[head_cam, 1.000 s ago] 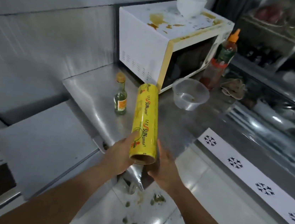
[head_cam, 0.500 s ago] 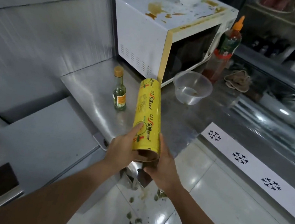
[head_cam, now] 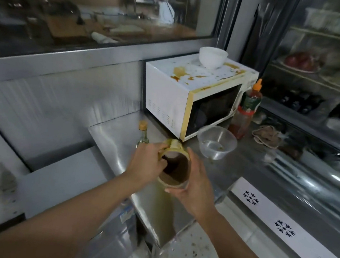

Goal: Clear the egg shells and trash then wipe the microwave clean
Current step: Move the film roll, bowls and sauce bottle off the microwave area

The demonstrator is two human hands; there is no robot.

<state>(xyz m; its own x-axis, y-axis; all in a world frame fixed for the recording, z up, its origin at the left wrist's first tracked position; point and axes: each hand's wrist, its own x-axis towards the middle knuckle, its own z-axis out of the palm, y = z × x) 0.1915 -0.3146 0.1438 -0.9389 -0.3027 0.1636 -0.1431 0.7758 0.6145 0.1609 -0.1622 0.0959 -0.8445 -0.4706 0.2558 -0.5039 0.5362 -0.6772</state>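
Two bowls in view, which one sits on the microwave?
The white bowl, on the stained top of the microwave. The other one, the clear bowl, stands on the counter in front of the microwave door.

The tabletop is brushed steel with a soft shine. The microwave has a white painted shell, smooth, with brown stains on top, and a dark glossy door. The bowl before it is clear thin plastic. The roll shows a matt brown cardboard core. The floor tiles are glossy.
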